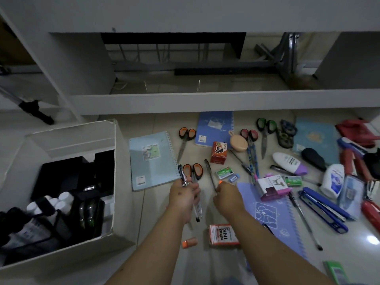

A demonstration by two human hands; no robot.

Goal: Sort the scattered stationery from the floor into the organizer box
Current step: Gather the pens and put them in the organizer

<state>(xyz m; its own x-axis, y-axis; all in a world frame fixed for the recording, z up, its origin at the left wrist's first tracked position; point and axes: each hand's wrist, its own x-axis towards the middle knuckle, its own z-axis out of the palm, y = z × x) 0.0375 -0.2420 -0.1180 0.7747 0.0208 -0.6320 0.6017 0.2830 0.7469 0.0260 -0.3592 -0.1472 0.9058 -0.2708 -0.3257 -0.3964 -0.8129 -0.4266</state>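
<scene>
The collecting step is in hand: the left hand [183, 195] grips a bundle of pens [195, 204], and the right hand [226, 195] pinches one black pen [210, 175]. The next move probably calls for carrying them to the organizer box [115, 182] at nine o'clock, while other stationery lies scattered toward three o'clock.

Two bare forearms, no sleeves, left hand [183, 195] (small dark mark on its back)

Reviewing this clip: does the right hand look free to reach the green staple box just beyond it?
Probably not at once. The right hand already pinches a pen, though the green staple box lies uncovered on the floor close ahead, with nothing between them.
</scene>
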